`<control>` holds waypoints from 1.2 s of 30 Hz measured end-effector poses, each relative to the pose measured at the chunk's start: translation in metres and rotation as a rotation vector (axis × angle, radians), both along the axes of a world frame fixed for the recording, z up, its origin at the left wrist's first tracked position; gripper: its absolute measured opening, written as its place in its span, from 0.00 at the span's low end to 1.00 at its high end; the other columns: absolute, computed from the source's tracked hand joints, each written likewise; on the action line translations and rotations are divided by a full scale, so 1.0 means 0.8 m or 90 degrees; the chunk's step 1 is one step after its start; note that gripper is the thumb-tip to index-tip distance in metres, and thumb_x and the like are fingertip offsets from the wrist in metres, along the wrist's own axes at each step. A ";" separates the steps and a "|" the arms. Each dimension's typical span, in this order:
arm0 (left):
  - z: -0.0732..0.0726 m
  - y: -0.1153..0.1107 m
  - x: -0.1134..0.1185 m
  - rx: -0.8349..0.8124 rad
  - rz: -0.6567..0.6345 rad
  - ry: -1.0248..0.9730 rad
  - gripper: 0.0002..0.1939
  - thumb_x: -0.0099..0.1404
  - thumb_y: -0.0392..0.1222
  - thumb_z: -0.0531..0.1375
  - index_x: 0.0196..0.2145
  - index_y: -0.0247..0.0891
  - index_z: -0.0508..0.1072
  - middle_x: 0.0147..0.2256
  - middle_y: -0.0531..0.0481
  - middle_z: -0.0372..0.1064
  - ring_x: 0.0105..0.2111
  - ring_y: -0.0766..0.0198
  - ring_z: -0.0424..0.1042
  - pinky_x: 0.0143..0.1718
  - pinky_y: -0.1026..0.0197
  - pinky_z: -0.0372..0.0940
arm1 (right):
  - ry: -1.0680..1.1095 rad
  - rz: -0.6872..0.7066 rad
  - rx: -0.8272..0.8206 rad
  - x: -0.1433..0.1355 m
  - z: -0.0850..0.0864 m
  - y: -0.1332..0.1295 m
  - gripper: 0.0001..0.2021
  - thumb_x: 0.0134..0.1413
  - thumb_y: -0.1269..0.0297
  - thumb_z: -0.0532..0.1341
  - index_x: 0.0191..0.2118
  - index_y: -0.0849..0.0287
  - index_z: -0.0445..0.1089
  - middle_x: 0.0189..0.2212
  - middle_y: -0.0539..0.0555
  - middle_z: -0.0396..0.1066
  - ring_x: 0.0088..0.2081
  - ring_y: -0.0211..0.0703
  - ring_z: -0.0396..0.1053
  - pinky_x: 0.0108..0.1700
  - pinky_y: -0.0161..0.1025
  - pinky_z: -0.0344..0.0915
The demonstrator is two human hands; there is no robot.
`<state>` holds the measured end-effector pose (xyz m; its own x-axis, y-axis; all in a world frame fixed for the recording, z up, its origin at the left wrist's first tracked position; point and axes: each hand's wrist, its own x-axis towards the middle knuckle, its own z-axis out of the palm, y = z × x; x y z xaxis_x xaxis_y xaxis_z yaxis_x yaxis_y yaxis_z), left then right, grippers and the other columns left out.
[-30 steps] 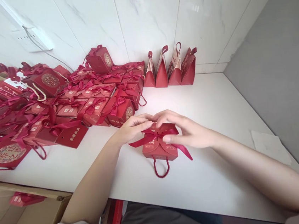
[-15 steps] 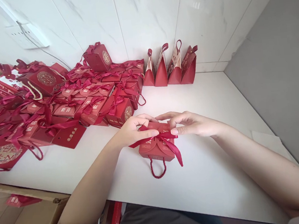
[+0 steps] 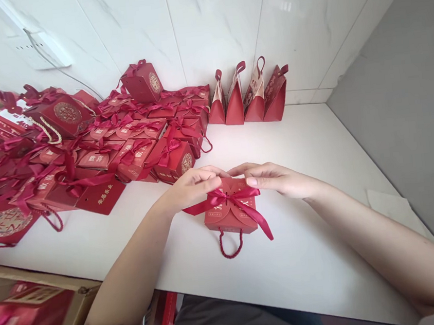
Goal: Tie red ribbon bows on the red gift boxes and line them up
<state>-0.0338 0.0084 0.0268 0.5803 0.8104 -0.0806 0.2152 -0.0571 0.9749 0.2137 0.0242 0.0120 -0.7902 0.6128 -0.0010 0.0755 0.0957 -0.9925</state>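
Observation:
A small red gift box (image 3: 220,223) rests on the white table in front of me, its curved flaps meeting at the top. A dark red satin ribbon (image 3: 254,213) is tied in a bow over the flaps, with one tail hanging across the near right corner. A twisted rope handle (image 3: 232,255) loops from the near side onto the table. My left hand (image 3: 194,189) is closed on the box's far left corner, thumb on top. Opposite it, my right hand (image 3: 281,180) grips the far right corner. The fingers behind the box are partly hidden.
Many ribboned red boxes (image 3: 135,158) crowd the table's left side. Several triangular red bags (image 3: 233,106) stand by the tiled wall. A cardboard carton (image 3: 68,320) at the lower left holds red boxes (image 3: 34,311). White paper (image 3: 390,206) lies at right.
My thumbs have come off the ribbon and moved to the box's far corners. The bow is uncovered. At the lower left, blurred red boxes have appeared higher in the carton.

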 end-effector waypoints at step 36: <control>-0.001 0.001 -0.004 0.107 0.076 0.026 0.19 0.65 0.48 0.59 0.20 0.35 0.67 0.46 0.45 0.71 0.44 0.58 0.70 0.48 0.55 0.64 | 0.061 -0.074 0.024 -0.001 -0.001 -0.003 0.14 0.62 0.52 0.58 0.38 0.56 0.76 0.56 0.54 0.67 0.54 0.50 0.66 0.56 0.46 0.61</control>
